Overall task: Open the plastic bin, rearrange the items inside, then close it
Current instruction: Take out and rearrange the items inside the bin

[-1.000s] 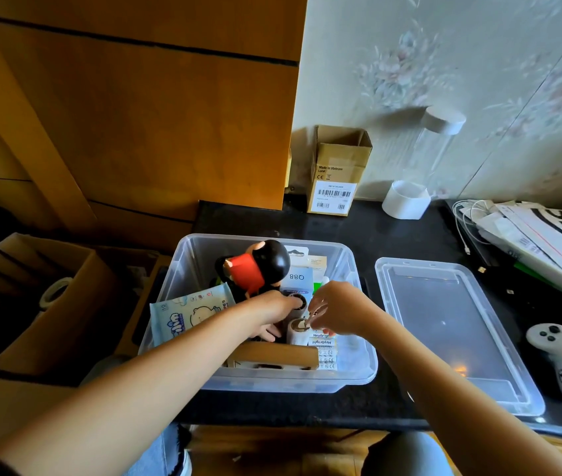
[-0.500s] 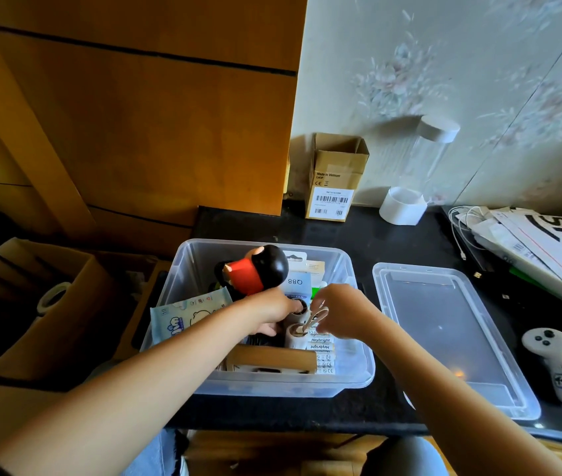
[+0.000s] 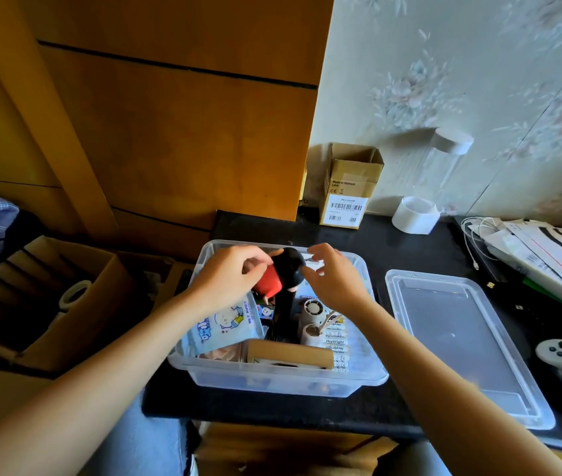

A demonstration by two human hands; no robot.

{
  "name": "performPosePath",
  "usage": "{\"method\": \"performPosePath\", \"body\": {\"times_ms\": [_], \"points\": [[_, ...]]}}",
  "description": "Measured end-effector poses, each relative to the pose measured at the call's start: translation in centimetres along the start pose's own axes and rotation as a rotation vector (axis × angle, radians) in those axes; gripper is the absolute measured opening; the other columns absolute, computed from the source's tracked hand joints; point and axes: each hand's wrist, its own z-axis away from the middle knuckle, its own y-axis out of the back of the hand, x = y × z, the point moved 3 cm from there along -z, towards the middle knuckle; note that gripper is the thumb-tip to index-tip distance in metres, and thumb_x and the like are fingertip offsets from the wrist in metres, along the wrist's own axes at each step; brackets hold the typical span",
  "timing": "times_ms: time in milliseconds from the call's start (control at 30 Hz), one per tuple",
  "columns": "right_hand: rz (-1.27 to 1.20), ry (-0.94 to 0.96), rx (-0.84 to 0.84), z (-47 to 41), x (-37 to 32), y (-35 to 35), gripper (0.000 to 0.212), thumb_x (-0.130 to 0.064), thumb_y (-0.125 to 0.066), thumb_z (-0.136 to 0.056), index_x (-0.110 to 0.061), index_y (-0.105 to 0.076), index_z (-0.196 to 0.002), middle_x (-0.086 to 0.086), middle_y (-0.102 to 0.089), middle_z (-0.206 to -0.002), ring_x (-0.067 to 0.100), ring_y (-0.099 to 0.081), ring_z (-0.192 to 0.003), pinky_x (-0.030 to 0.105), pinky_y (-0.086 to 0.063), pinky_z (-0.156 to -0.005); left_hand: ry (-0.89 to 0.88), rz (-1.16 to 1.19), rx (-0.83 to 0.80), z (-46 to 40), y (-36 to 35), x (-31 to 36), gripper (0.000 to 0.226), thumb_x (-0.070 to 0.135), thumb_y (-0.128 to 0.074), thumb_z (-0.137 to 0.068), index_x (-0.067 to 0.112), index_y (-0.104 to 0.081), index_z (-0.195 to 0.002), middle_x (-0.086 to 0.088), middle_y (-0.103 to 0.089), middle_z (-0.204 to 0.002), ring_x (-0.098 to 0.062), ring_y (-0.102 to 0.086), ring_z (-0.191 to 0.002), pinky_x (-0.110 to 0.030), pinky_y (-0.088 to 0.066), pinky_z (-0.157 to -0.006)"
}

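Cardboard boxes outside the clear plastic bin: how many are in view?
2. A small open brown cardboard box with a barcode label stands on the black table against the wall. A large open brown cardboard box sits left of the table. Others may be hidden.

Floral wallpaper [image 3: 461, 80], wooden cabinet [image 3: 183, 132]

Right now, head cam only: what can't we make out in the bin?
- Doll: lower body hidden by left hand.
- Right hand: contact with doll unclear; fingertips blurred.
- Bin floor: covered by wet wipes pack and other items.
- Label box: most print too small.
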Motion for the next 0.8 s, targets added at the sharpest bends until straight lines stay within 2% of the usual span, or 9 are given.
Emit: {"method": "performPosePath", "body": {"times_ms": [100,200,300,400,467,600,667,733,800], "points": [[-0.033,-0.135,-0.01,-1.4,-0.8,-1.4,0.054,-0.047,-0.05,-0.09,-0.017,-0.041,-0.133,0.006,-0.055,-0.128,0.023,-0.058,-0.107,0.031,-0.045,-0.084,-0.002,-0.09,-0.083,0.8,1.0,-1.9,0.016,0.025,-0.064,-0.089,0.026,-0.067,-0.105,0.011,-0.061,-0.102,0.001,-0.056,-0.092,-0.013,-0.042,-0.076],[0.019,-0.247,-0.086,-2.4,-1.6,-2.4,0.066,-0.067,-0.046,-0.082,-0.016,-0.046,-0.123,0.002,-0.063,-0.095,0.019,-0.062,-0.079,0.032,-0.051,-0.065,0.059,-0.159,-0.19,1.8,1.7,-3.7,0.027,0.036,-0.072,-0.081,0.031,-0.064,-0.106,0.012,-0.06,-0.103,0.0,-0.058,-0.092,-0.02,-0.048,-0.075],[0.075,-0.292,-0.12,-2.8,-2.3,-3.3,0.078,-0.078,-0.047,-0.073,-0.015,-0.045,-0.119,0.0,-0.061,-0.091,0.019,-0.063,-0.08,0.031,-0.052,-0.058,0.138,-0.173,-0.271,2.7,2.2,-4.9,0.034,0.037,-0.076,-0.076,0.034,-0.062,-0.107,0.017,-0.065,-0.096,0.003,-0.063,-0.085,-0.026,-0.056,-0.074],[0.153,-0.273,-0.053,-3.0,-2.7,-3.8,0.07,-0.074,-0.047,-0.075,-0.016,-0.046,-0.115,-0.006,-0.056,-0.078,0.011,-0.054,-0.067,0.024,-0.036,-0.048,0.146,-0.202,-0.279,3.0,2.2,-5.3,0.034,0.032,-0.075,-0.079,0.028,-0.063,-0.111,0.019,-0.065,-0.086,0.005,-0.064,-0.078,-0.017,-0.054,-0.063],[0.1,-0.288,-0.019,-3.2,-2.7,-4.1,0.057,-0.065,-0.048,-0.078,-0.017,-0.048,-0.11,-0.007,-0.053,-0.071,0.01,-0.053,-0.064,0.025,-0.043,-0.053,0.137,-0.211,-0.257,3.0,2.1,-5.3,0.028,0.031,-0.071,-0.083,0.026,-0.065,-0.11,0.02,-0.064,-0.085,0.004,-0.064,-0.077,-0.017,-0.054,-0.061],[-0.043,-0.297,-0.045,-3.2,-2.7,-4.5,0.046,-0.061,-0.053,-0.077,-0.022,-0.045,-0.101,-0.006,-0.054,-0.074,0.011,-0.058,-0.066,0.032,-0.056,-0.067,0.158,-0.064,-0.198,3.0,2.2,-5.1,0.013,0.025,-0.061,-0.091,0.024,-0.066,-0.104,0.006,-0.069,-0.095,-0.008,-0.068,-0.082,-0.035,-0.058,-0.069],[-0.105,-0.275,-0.002,-3.0,-2.7,-4.1,0.043,-0.06,-0.054,-0.076,-0.023,-0.046,-0.097,-0.007,-0.056,-0.073,0.011,-0.06,-0.064,0.034,-0.058,-0.069,0.16,-0.008,-0.151,3.1,2.8,-5.2,0.008,0.023,-0.059,-0.093,0.021,-0.066,-0.096,0.0,-0.071,-0.094,-0.013,-0.069,-0.081,-0.043,-0.058,-0.071],[-0.136,-0.236,0.054,-2.8,-2.6,-3.3,0.039,-0.059,-0.053,-0.077,-0.024,-0.048,-0.094,-0.007,-0.057,-0.073,0.011,-0.06,-0.064,0.034,-0.058,-0.068,0.192,0.021,-0.107,3.2,3.4,-5.5,0.01,0.022,-0.056,-0.093,0.023,-0.064,-0.087,-0.003,-0.071,-0.089,-0.02,-0.07,-0.079,-0.046,-0.055,-0.071],[-0.176,-0.196,0.081,-2.4,-2.1,-2.3,0.038,-0.059,-0.053,-0.078,-0.025,-0.05,-0.095,-0.009,-0.058,-0.076,0.012,-0.061,-0.069,0.035,-0.058,-0.07,0.221,0.03,-0.083,3.2,3.9,-5.9,0.016,0.019,-0.054,-0.093,0.024,-0.062,-0.08,-0.01,-0.07,-0.085,-0.031,-0.069,-0.079,-0.044,-0.052,-0.063]]}}
